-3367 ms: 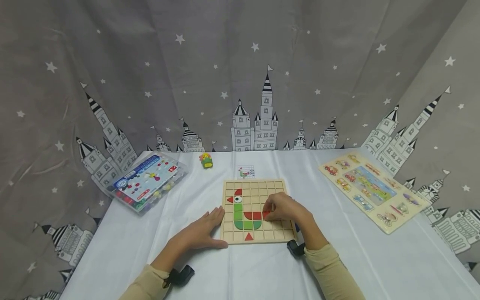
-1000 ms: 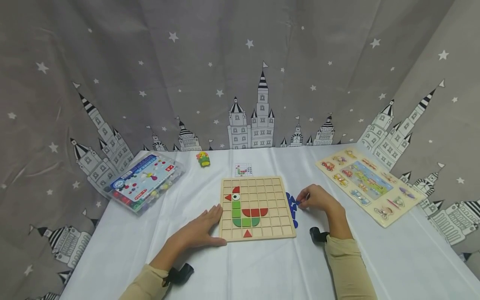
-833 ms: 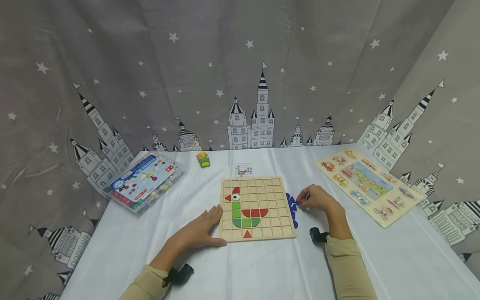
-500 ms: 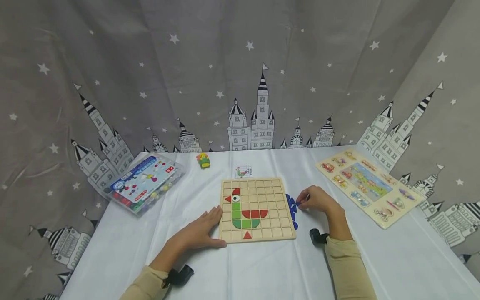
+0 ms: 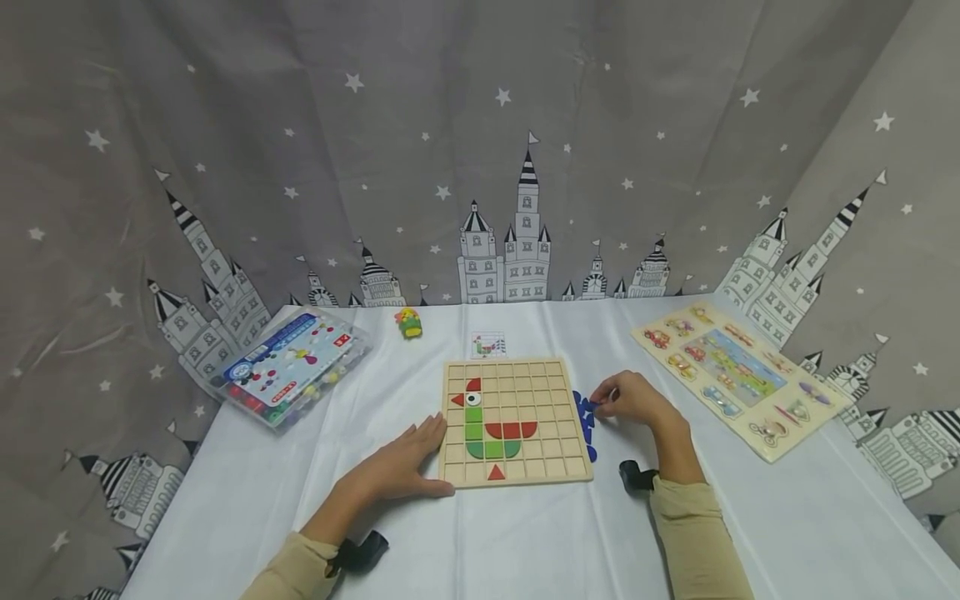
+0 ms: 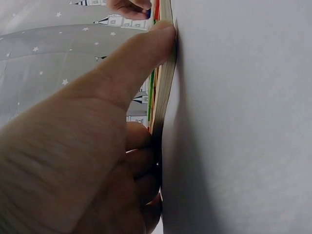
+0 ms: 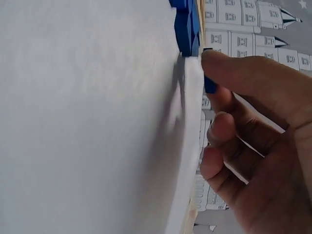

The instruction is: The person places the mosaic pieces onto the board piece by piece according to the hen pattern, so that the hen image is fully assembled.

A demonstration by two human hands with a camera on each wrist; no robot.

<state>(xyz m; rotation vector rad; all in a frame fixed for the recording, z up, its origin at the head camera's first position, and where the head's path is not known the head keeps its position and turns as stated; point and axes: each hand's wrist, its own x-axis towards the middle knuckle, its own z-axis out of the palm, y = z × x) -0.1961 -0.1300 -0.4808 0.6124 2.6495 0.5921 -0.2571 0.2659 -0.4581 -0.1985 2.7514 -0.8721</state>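
A wooden grid board (image 5: 551, 468) lies on the white cloth, with red, green and eye-marked pieces forming a bird. My left hand (image 5: 401, 462) rests along its left edge, fingers straight; the left wrist view shows the thumb (image 6: 141, 51) against the board's side (image 6: 167, 78). Beyond the right edge, my right hand (image 5: 633, 398) pinches a small blue piece (image 7: 209, 86) between thumb and forefinger. Several flat blue pieces (image 5: 587, 433) lie beside the board, right by those fingertips. A row of red pieces (image 5: 512, 430) sits in the grid above the green ones (image 5: 494, 449).
Behind the board lies a small card (image 5: 488, 344) printed with a bird on a grid. A yellow-and-green toy figure (image 5: 409, 322) stands back left. A clear box (image 5: 292, 367) of coloured parts is at left, a vehicle picture puzzle (image 5: 742, 375) at right. A grey curtain (image 5: 420, 167) hangs behind.
My right hand has left the red row, where a rounded red piece now lies at the right end, and moved right to the blue pieces. My left hand has stayed at the board's edge.
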